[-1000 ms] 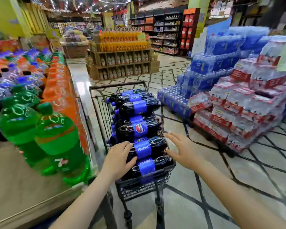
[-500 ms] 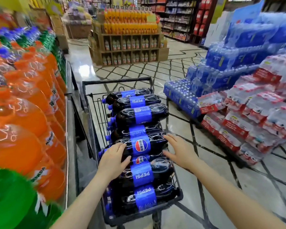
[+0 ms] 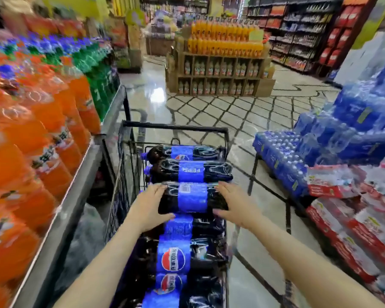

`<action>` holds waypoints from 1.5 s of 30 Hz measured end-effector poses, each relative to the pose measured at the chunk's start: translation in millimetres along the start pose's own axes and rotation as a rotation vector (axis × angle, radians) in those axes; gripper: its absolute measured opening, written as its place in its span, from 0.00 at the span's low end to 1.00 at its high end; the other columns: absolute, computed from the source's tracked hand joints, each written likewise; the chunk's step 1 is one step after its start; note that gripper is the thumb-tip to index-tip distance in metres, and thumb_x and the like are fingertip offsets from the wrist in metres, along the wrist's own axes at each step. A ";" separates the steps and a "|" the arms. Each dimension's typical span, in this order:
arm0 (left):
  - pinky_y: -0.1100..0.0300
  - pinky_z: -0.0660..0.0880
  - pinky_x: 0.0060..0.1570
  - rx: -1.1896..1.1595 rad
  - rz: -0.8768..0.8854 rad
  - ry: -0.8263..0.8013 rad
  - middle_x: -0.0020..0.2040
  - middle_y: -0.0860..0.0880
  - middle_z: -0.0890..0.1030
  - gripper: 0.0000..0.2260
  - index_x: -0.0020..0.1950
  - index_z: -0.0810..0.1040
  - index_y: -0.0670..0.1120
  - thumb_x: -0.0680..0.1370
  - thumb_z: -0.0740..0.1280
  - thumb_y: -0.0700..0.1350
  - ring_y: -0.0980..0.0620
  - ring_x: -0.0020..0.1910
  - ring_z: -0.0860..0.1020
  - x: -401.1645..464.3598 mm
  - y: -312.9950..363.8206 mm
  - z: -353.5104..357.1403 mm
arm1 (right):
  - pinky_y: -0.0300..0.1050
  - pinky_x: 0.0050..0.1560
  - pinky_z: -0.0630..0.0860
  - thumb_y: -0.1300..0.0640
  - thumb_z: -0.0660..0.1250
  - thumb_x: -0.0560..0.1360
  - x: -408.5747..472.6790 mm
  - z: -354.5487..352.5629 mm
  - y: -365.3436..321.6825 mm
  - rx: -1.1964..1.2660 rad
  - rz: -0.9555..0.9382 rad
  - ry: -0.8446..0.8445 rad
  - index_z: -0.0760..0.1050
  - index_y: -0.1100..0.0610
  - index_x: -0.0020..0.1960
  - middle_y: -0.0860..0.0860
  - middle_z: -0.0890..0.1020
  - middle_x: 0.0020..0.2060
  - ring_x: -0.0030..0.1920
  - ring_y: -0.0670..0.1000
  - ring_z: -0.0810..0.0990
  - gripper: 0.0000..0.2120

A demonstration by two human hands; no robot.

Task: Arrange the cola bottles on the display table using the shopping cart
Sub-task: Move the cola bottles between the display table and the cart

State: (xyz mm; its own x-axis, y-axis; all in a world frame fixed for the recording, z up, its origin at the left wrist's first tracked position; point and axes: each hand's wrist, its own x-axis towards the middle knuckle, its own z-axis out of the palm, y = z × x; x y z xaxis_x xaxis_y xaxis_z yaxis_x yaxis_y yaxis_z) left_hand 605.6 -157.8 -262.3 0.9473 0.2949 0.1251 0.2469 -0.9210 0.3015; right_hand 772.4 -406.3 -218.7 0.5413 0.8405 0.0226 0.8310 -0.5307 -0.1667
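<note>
Glossy tiled aisle; both hands clasp a cylindrical cola bottle (image 3: 192,197) over the wire cart (image 3: 129,165).

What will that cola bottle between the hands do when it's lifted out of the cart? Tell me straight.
The cola bottle looks full and dark, so it is probably heavy; the left hand and right hand at its two ends suit that. Its glossy plastic and smooth blue label may be slippery. Being round and lying on its side in the cart, it would likely roll if set down that way.

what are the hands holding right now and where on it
One Pepsi cola bottle lying sideways in the shopping cart, gripped at both ends: left hand on the cap end, right hand on the base end.
</note>
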 end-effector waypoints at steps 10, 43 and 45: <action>0.51 0.71 0.66 -0.086 -0.093 -0.190 0.68 0.49 0.67 0.59 0.78 0.58 0.51 0.52 0.72 0.71 0.47 0.66 0.71 53.9 -25.6 16.9 | 0.55 0.64 0.66 0.32 0.73 0.59 72.1 17.6 23.1 -0.134 -0.132 -0.203 0.56 0.51 0.75 0.51 0.66 0.69 0.66 0.57 0.64 0.52; 0.51 0.77 0.54 0.126 0.169 0.133 0.64 0.46 0.77 0.51 0.72 0.67 0.45 0.56 0.74 0.69 0.45 0.57 0.78 -42.0 6.0 -30.9 | 0.54 0.45 0.78 0.34 0.67 0.47 -18.3 23.2 -24.5 -0.153 -0.077 0.096 0.70 0.54 0.67 0.49 0.79 0.55 0.50 0.56 0.79 0.51; 0.50 0.77 0.56 0.136 0.218 0.135 0.65 0.46 0.77 0.52 0.72 0.67 0.44 0.56 0.74 0.71 0.45 0.59 0.78 -56.3 8.2 -42.1 | 0.54 0.45 0.78 0.34 0.65 0.48 -44.1 21.3 -41.3 -0.146 -0.035 0.143 0.69 0.54 0.67 0.50 0.79 0.55 0.51 0.56 0.79 0.50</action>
State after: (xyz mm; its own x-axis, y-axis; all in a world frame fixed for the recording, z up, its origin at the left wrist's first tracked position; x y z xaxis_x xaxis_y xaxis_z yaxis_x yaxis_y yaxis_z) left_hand 545.6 -171.3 -227.1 0.9477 0.1088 0.3000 0.0739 -0.9894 0.1254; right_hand 711.5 -419.1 -233.8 0.5159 0.8401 0.1677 0.8536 -0.5205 -0.0188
